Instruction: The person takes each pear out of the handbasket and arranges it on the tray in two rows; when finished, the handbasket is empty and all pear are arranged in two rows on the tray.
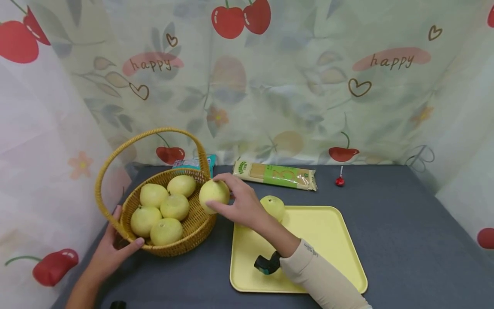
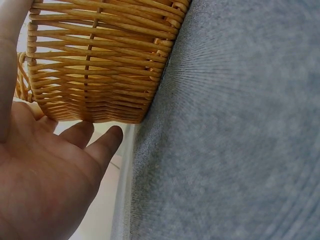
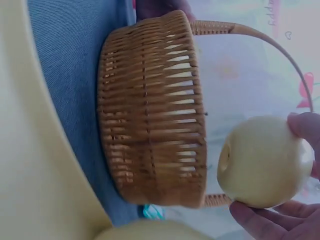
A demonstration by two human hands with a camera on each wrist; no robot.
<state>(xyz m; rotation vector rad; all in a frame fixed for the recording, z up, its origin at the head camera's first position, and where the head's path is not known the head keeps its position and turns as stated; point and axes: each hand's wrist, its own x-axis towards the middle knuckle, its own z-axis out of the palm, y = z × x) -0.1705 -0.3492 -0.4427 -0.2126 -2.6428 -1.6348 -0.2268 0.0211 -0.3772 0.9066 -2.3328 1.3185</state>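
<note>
My right hand [image 1: 241,201] pinches a round pale yellow pear [image 1: 214,196] between thumb and fingers. This pear is over the right rim of a wicker basket [image 1: 189,240]; in the right wrist view the held pear [image 3: 262,162] shows its dimpled end. Several similar pears [image 1: 174,207] lie inside the basket. At the basket's left side, my left hand [image 1: 109,253] holds it near the foot of the handle, thumb on the front rim. The left wrist view shows fingertips of the left hand [image 2: 55,165] against the woven wall [image 2: 95,75].
A yellow tray [image 1: 308,257] lies right of the basket, with another pear [image 1: 273,206] at its back left corner, partly behind my right forearm. Behind are a long noodle-like packet [image 1: 275,175], a blue packet [image 1: 193,163] and a red wrapped lollipop [image 1: 339,181]. Printed curtains surround the table.
</note>
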